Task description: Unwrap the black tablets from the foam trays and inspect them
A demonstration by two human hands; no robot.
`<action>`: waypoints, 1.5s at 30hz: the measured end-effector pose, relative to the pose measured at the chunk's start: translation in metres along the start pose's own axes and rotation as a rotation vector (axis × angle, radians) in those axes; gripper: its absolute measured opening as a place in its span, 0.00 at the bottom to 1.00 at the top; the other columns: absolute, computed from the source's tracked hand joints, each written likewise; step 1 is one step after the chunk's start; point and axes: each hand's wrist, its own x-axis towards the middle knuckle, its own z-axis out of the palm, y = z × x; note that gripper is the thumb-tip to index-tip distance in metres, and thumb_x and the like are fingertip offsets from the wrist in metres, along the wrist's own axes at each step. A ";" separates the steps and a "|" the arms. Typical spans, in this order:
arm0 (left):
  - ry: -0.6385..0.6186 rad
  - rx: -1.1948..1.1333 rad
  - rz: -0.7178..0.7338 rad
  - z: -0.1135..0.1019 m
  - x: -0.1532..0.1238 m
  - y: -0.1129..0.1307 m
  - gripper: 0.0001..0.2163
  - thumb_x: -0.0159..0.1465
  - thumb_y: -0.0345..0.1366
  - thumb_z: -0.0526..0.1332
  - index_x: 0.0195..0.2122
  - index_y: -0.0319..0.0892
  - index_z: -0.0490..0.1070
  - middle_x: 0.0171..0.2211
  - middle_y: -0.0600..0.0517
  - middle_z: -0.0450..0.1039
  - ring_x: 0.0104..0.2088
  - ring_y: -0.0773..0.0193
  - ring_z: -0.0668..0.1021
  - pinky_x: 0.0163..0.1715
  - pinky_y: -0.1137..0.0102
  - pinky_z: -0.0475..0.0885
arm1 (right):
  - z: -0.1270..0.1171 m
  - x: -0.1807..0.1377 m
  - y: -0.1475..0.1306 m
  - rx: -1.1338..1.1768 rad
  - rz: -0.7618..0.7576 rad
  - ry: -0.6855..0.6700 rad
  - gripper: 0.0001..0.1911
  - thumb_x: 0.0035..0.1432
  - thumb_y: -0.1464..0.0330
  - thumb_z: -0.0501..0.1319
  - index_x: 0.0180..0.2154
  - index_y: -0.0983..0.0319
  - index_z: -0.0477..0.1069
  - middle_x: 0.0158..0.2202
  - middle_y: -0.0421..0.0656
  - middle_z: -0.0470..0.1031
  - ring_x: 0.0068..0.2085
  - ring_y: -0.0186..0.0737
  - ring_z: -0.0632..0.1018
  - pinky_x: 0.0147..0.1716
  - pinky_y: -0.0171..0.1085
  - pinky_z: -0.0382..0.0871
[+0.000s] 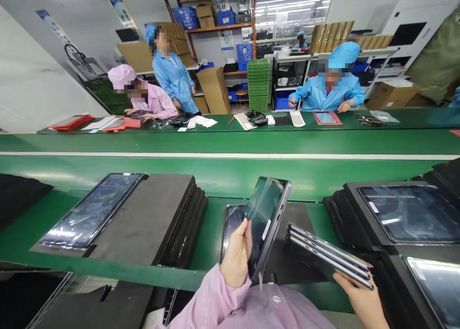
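My left hand (234, 256) is closed round the edge of a dark tablet (265, 214), raised and tilted, with a small white label on its film-covered screen. Low at the right, my right hand (361, 293) grips the end of a stack of tablets (328, 254), seen edge-on with silver rims. Behind my left hand another tablet (233, 221) lies on the green bench, partly hidden. A dark foam sheet (298, 214) lies beneath the held tablets.
To the left, a tablet (95, 211) rests beside a pile of dark foam sheets (151, 214). More tablets (413, 211) lie on foam piles at the right. A green conveyor (230, 170) runs across, and several people in work caps are beyond it.
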 end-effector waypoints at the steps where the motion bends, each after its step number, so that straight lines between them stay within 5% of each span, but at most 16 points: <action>1: 0.008 0.029 0.004 0.001 -0.001 0.000 0.09 0.59 0.29 0.62 0.42 0.39 0.74 0.21 0.55 0.78 0.27 0.64 0.82 0.34 0.76 0.77 | 0.000 0.000 0.000 0.000 -0.001 -0.003 0.20 0.29 0.56 0.66 0.27 0.60 0.69 0.29 0.44 0.77 0.32 0.49 0.78 0.32 0.41 0.75; 4: 0.051 0.074 0.001 0.002 0.000 -0.001 0.07 0.58 0.31 0.64 0.38 0.39 0.75 0.18 0.55 0.76 0.28 0.61 0.82 0.37 0.71 0.78 | 0.000 0.001 0.000 -0.007 0.001 -0.016 0.22 0.30 0.56 0.66 0.29 0.61 0.70 0.31 0.44 0.77 0.34 0.49 0.78 0.34 0.41 0.75; 11: -0.029 -0.009 -0.023 -0.009 0.011 0.003 0.08 0.63 0.33 0.59 0.40 0.39 0.75 0.32 0.48 0.80 0.37 0.61 0.81 0.43 0.71 0.76 | 0.000 0.001 -0.004 -0.008 0.026 -0.042 0.21 0.29 0.58 0.67 0.30 0.61 0.70 0.31 0.44 0.76 0.36 0.50 0.77 0.37 0.42 0.74; 21: 0.124 -0.246 0.013 0.008 -0.001 0.005 0.14 0.67 0.29 0.50 0.31 0.37 0.76 0.25 0.51 0.79 0.26 0.72 0.81 0.35 0.79 0.77 | 0.002 -0.001 -0.007 0.028 -0.097 -0.043 0.17 0.34 0.61 0.65 0.31 0.60 0.71 0.30 0.43 0.76 0.33 0.46 0.77 0.34 0.40 0.74; 25: 0.092 -0.292 -0.057 0.013 -0.006 0.008 0.19 0.68 0.29 0.48 0.26 0.36 0.76 0.23 0.51 0.79 0.24 0.74 0.80 0.31 0.84 0.75 | 0.002 -0.003 -0.010 0.047 -0.111 -0.056 0.17 0.34 0.62 0.66 0.31 0.60 0.70 0.29 0.42 0.76 0.32 0.45 0.77 0.32 0.40 0.74; 36: -0.118 -0.239 -0.110 -0.004 0.001 0.008 0.20 0.69 0.32 0.46 0.34 0.38 0.78 0.30 0.48 0.81 0.33 0.68 0.82 0.47 0.73 0.73 | 0.003 -0.004 -0.012 0.051 -0.155 -0.053 0.16 0.35 0.63 0.65 0.30 0.60 0.70 0.29 0.42 0.75 0.32 0.44 0.77 0.31 0.39 0.74; 45: -0.034 -0.265 -0.109 0.007 -0.007 0.007 0.21 0.69 0.32 0.46 0.27 0.38 0.78 0.26 0.49 0.80 0.29 0.71 0.81 0.48 0.75 0.71 | 0.003 -0.004 -0.016 0.033 -0.143 -0.045 0.15 0.34 0.61 0.64 0.29 0.59 0.70 0.28 0.42 0.75 0.31 0.45 0.77 0.31 0.39 0.74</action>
